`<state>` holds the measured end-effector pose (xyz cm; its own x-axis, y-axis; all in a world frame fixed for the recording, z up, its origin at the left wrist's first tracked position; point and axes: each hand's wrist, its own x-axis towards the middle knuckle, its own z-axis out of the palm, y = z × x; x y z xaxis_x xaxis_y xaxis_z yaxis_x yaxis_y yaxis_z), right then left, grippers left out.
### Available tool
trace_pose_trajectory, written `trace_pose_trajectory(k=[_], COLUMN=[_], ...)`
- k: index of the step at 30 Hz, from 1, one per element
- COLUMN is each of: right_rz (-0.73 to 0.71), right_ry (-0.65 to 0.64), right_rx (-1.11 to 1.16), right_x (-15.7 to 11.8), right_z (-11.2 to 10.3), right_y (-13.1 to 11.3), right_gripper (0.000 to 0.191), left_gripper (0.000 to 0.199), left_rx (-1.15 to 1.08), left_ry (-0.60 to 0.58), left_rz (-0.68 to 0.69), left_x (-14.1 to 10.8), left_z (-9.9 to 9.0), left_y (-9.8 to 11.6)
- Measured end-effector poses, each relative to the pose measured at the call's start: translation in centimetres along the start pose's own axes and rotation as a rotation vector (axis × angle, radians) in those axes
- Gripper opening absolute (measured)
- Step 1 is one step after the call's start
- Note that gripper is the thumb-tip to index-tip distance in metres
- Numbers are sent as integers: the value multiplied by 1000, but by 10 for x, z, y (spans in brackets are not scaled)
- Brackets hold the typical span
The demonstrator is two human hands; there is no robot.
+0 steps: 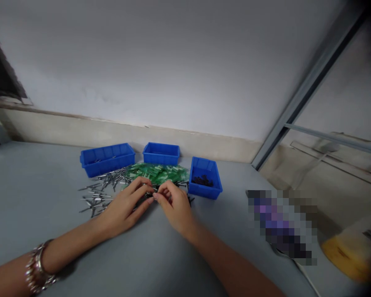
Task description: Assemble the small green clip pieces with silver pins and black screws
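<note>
Left hand (126,205) and right hand (173,202) are curling together over a small heap of black parts (149,194) on the grey tabletop (34,185), fingertips almost meeting; whether they are pinching anything, I cannot tell. Green packets (156,173) are lying just behind the hands, silver rivets (102,189) are lying scattered to the left, and three blue bins (161,154) are standing beyond, the right bin (214,190) holding more black parts (202,180).
</note>
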<state>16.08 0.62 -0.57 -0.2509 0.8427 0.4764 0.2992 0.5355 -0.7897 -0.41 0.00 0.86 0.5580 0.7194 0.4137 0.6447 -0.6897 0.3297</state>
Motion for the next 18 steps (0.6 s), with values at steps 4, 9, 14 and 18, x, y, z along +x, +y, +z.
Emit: trace_pose_trajectory(k=[4,9,14,18], right_rz=[-19,-27,-32,-25], right_ry=[1,16,21,14], right_rx=[26,33,54,45], right_x=[0,0,0,-1], right_z=[0,0,0,1], right_y=[1,1,2,2], right_gripper=[6,6,7,7], left_gripper=[18,20,20,21], left_rx=[-7,3,12,-17], left_ry=[8,19,9,9], left_rz=[6,20,28,33], left_x=[0,1,1,0], left_z=[0,0,1,0], left_y=[0,1,0,0])
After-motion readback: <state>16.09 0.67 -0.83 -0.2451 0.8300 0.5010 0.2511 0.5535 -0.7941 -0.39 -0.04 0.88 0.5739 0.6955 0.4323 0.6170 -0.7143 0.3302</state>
